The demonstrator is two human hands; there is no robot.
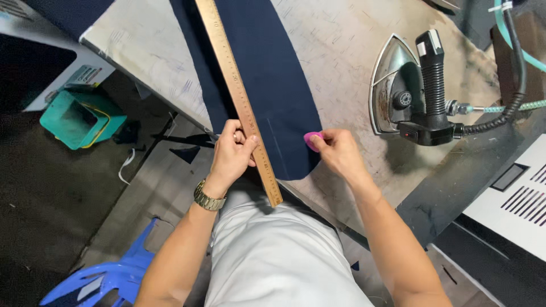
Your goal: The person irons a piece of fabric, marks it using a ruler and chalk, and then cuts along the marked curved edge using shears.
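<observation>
Left hand [232,153] curled, pressing wooden ruler [239,96] onto navy cloth [267,79] near the bench [341,45] front edge. Right hand [339,152] pinches pink chalk [313,140] at the cloth's right border; iron [406,91] stands well apart.

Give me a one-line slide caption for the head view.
Left hand presses a wooden ruler onto navy fabric while the right hand holds pink chalk at its edge, iron nearby.

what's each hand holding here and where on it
The right hand pinches a small pink chalk piece by its rear edge. The left hand presses the wooden ruler near its lower end against the navy fabric.
</observation>
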